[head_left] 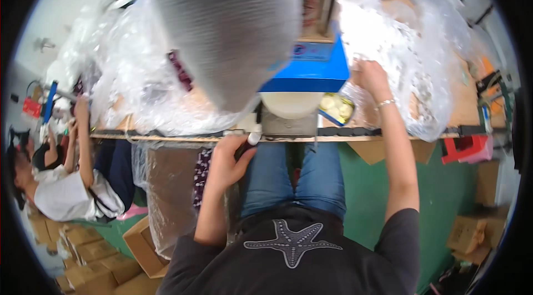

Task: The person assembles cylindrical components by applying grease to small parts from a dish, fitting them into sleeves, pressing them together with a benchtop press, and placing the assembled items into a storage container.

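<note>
Just in front of the table's near edge, my left hand [226,157] is closed around a dark tube with a white end [254,138]; its lower part is hidden in my palm. My right hand [373,79] reaches over the table at the right, fingers bent at the edge of an opened clear plastic bag [427,73] with many small white pieces. What its fingertips hold, if anything, cannot be made out. Between my hands stands a blue machine [308,73] with a round whitish part [291,105] at its front. Beside it lies a small tray of pale round pieces [336,108].
A large whitish, cloth-like cover [227,23] hangs over the machine's left side. Clear plastic bags [150,89] spread over the left table. Another person [72,195] works at far left. Cardboard boxes [94,256] stand on the floor; a red stool [463,149] is at right.
</note>
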Available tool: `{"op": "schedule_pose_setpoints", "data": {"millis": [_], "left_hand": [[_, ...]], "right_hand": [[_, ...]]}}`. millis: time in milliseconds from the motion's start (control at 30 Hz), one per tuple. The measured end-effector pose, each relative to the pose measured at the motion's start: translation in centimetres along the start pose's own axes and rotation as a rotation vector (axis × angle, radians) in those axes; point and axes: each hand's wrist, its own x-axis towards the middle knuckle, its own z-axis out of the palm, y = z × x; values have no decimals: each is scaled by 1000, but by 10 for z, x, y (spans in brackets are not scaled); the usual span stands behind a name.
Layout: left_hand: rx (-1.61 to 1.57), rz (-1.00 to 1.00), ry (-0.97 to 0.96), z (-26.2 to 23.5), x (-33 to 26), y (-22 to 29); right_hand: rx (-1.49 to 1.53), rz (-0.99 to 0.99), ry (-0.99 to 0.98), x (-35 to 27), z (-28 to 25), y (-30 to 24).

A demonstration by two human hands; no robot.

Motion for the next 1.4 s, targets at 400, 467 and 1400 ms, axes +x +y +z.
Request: {"op": "schedule_pose_setpoints", "data": {"millis": [400,467,1400], "left_hand": [[450,-91,256,-92,36,-58],[677,-4,339,-65,95,-87],[-385,121,76,72,46,10]], "right_hand": [[1172,85,17,-80,-50,-98],[985,-207,74,-91,-53,-141],[940,-200,161,-165,-38,-150]]}}
